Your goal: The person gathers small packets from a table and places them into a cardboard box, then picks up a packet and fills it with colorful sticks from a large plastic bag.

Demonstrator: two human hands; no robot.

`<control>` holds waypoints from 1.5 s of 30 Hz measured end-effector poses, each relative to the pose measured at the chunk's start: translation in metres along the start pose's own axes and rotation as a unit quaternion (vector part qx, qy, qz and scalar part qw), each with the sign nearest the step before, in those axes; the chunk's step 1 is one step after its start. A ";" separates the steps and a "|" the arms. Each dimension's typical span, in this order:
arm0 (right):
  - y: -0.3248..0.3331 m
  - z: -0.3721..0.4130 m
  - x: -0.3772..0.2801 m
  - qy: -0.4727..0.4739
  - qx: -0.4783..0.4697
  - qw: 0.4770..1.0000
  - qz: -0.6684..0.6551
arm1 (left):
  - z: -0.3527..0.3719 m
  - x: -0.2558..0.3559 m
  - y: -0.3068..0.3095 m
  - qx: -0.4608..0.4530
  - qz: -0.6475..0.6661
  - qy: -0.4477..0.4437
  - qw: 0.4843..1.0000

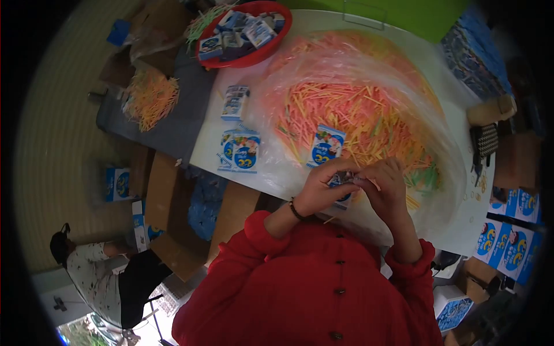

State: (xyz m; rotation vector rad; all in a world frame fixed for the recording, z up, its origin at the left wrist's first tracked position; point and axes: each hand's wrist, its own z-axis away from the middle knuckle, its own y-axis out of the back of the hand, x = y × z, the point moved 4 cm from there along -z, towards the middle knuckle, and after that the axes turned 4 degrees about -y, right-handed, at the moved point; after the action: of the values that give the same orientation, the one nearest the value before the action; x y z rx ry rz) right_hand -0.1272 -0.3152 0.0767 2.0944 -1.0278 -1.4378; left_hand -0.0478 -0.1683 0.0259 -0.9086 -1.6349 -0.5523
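Red-sleeved, reaches both arms up from the near edge over a white counter. Holds a small blue-and-white paper packet between the two hands, above the counter's near edge and just ahead of the chest. Curls the left hand, with a dark bracelet at its wrist, around the packet's left side, grip pressed onto it with thumb and fingers. Meets it from the right with the right hand, fingertips bunched and pinching at the packet's top edge; cannot tell whether anything thin sits between them.

Just beyond the hands, a wide heap of thin orange, pink and yellow sticks on a clear plastic sheet across the middle of the counter. On the heap's near left part, a second flat packet lying face up. Left of the sheet, on bare counter, a pair of overlapping packets, and farther off a short stack of packets. At the far left corner, a round red plastic basin filled with more of them. Left of the counter, a grey surface with a smaller pile of orange sticks. Below it, brown cardboard boxes on the floor. Near left, another person in a patterned top, well apart from the hands.
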 end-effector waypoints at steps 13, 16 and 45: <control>0.015 0.032 0.015 -0.043 -0.027 0.996 -0.070 | 0.046 0.040 0.165 0.341 -0.355 0.095 0.865; -0.020 0.042 -0.005 0.027 -0.110 0.992 -0.047 | 0.034 0.056 0.135 0.311 -0.702 -0.148 0.623; -0.014 0.042 0.072 -0.119 -0.101 0.951 0.267 | -0.012 0.012 0.053 0.163 -0.391 -0.079 0.902</control>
State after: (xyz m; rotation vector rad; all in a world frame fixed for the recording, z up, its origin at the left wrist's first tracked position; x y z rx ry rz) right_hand -0.1461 -0.3575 0.0059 1.3744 -1.3440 -1.4508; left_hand 0.0009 -0.1423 0.0346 -0.0089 -2.1516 -0.7199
